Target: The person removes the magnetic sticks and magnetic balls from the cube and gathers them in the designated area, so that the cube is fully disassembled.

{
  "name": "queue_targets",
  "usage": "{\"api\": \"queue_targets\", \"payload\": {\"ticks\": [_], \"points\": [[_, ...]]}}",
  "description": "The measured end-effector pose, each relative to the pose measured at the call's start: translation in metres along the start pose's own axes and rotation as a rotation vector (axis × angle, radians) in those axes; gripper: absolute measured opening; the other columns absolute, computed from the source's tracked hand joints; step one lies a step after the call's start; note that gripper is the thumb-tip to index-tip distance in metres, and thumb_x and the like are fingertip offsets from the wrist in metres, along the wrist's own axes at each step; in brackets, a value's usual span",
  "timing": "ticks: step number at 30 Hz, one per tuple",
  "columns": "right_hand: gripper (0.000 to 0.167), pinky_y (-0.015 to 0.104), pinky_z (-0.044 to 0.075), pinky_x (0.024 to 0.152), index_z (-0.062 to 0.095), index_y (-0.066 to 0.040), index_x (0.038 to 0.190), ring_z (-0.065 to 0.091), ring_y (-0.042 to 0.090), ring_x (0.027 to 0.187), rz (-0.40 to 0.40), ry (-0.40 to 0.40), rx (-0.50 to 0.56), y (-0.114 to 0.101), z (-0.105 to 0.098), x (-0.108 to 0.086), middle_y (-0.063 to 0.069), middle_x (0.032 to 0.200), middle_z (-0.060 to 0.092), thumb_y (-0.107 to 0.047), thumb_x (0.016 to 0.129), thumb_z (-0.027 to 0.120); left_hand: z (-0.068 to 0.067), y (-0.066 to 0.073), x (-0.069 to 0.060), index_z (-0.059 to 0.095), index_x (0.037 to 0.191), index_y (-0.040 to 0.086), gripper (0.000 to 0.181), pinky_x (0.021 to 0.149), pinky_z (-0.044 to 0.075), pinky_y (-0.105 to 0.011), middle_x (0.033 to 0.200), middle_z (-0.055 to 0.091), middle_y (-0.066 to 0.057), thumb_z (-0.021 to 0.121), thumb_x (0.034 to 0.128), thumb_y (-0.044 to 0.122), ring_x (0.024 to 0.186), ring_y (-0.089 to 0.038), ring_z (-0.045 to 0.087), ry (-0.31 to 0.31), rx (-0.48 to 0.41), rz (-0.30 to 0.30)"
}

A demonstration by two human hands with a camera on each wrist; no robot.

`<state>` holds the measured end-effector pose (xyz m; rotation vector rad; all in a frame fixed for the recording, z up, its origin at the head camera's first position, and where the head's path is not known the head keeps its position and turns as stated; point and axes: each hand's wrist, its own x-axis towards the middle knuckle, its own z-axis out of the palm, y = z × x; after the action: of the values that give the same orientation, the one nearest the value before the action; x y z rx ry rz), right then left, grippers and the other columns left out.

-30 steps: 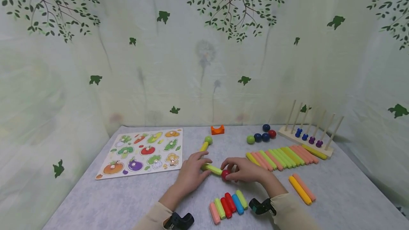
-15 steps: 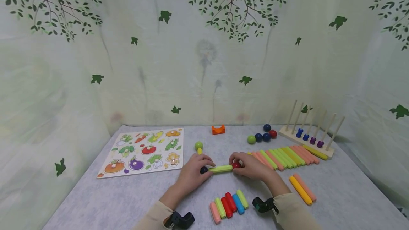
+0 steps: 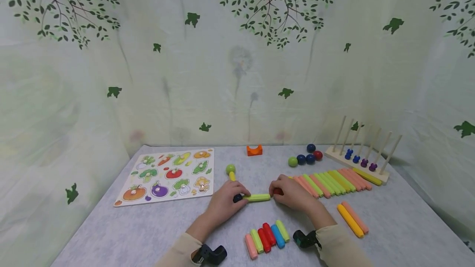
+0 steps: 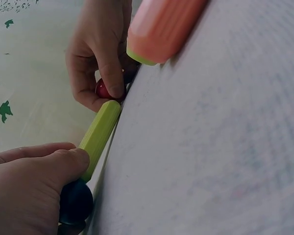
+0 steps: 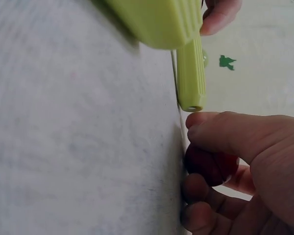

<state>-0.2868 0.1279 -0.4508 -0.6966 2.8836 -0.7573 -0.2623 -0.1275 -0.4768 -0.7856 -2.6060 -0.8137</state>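
My left hand (image 3: 224, 203) pinches a light green stick (image 3: 259, 197) close to its left end, where a dark blue ball (image 4: 76, 200) sits. The stick lies low over the table, its right end bare in the right wrist view. My right hand (image 3: 291, 193) holds a red ball (image 5: 213, 165) between thumb and fingers, a small gap from that bare end. Beyond the left hand, a yellow stick (image 3: 232, 176) points away with a green ball (image 3: 231, 169) on its far end; the hand hides its near end.
Several loose sticks (image 3: 265, 237) lie in front of the hands. A long row of sticks (image 3: 334, 182) and several balls (image 3: 310, 159) are at the right, near a peg stand (image 3: 356, 164). A vegetable puzzle board (image 3: 167, 176) lies left; an orange block (image 3: 254, 151) stands behind.
The light green stick has swung level, and the dark blue ball has come into view by the left hand. The red ball has moved right with the right hand, off the stick's end.
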Motion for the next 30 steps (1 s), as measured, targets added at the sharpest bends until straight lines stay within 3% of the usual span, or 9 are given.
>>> {"api": "queue_targets", "payload": {"ticks": [8,12,15,19,30], "points": [[0.016,0.028,0.046,0.073,0.07,-0.025,0.101,0.051,0.015,0.083,0.043,-0.024,0.032,0.0,-0.002,0.001,-0.003,0.095,0.055,-0.012,0.091,0.068,0.001,-0.004,-0.002,0.075,0.103,0.027,0.018,0.091,0.053,-0.033,0.117,0.062,0.008,0.08,0.0853,0.024,0.11,-0.011,0.056,0.062,0.026,-0.019],[0.023,0.03,0.049,0.076,0.068,-0.023,0.111,0.052,0.016,0.089,0.104,-0.026,0.076,0.002,-0.005,0.003,-0.002,0.1,0.059,-0.013,0.09,0.071,0.003,-0.006,-0.001,0.075,0.104,0.028,0.022,0.085,0.053,-0.03,0.123,0.058,0.006,0.082,0.0828,0.029,0.109,-0.012,0.053,0.11,0.079,-0.064],[0.029,0.03,0.051,0.071,0.066,-0.021,0.116,0.055,0.017,0.088,0.166,-0.015,0.119,0.003,-0.009,0.003,-0.002,0.101,0.061,-0.016,0.089,0.073,0.004,-0.006,-0.001,0.075,0.105,0.029,0.025,0.077,0.049,-0.024,0.12,0.055,0.006,0.082,0.082,0.035,0.103,-0.01,0.05,0.095,0.107,-0.12],[0.03,0.029,0.052,0.065,0.066,-0.019,0.118,0.056,0.018,0.084,0.216,0.004,0.161,0.002,-0.021,0.006,-0.001,0.099,0.063,-0.018,0.089,0.074,0.006,-0.008,0.0,0.075,0.104,0.029,0.024,0.077,0.047,-0.024,0.117,0.051,0.005,0.081,0.083,0.039,0.099,-0.011,0.048,0.045,0.104,-0.17],[0.034,0.037,0.055,0.087,0.067,-0.012,0.124,0.056,0.024,0.1,0.217,0.07,0.082,0.013,-0.053,0.042,0.007,0.115,0.065,-0.016,0.091,0.073,0.008,-0.008,0.0,0.075,0.1,0.026,0.019,0.081,0.049,-0.027,0.114,0.05,0.005,0.081,0.0832,0.034,0.098,-0.011,0.05,0.034,0.068,-0.174]]}}
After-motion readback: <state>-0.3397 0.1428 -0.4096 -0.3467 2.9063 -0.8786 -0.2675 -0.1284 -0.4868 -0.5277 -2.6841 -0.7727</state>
